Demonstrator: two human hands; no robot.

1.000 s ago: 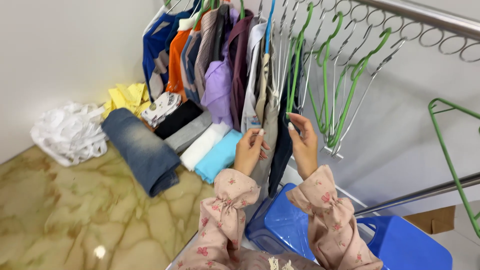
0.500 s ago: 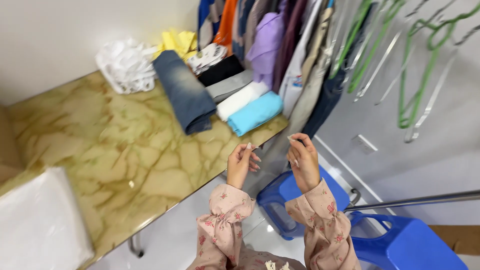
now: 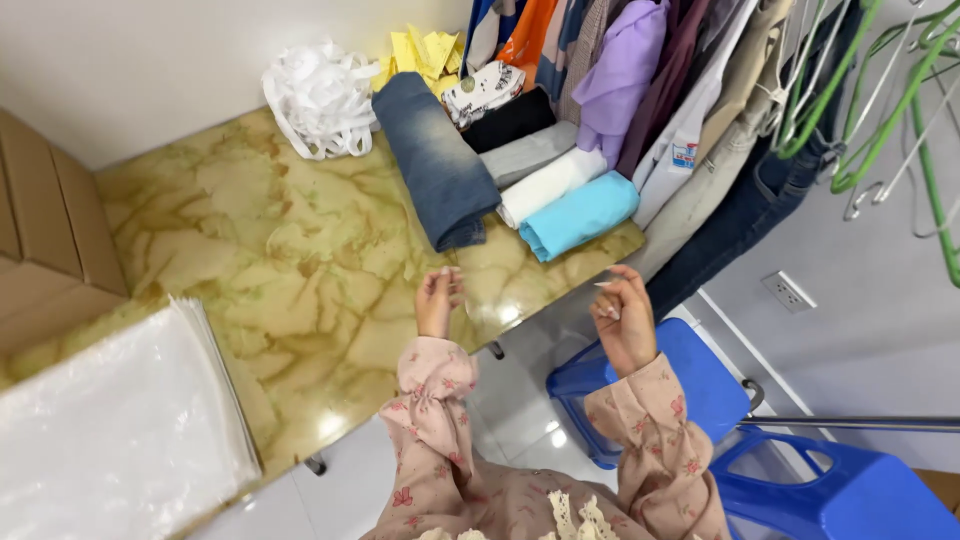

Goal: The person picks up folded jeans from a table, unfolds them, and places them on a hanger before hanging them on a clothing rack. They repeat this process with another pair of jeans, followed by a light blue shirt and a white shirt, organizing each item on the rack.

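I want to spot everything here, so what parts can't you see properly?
Head view:
- Left hand and right hand: too small to tell whether the fingers pinch anything.
- Hanging clothes: tops cut off by the upper edge.
- Clear bag stack: cut off by the left and bottom edges.
- Yellow cloth: partly behind the folded jeans.

Bright, even light; glare on the tabletop; hands slightly blurred
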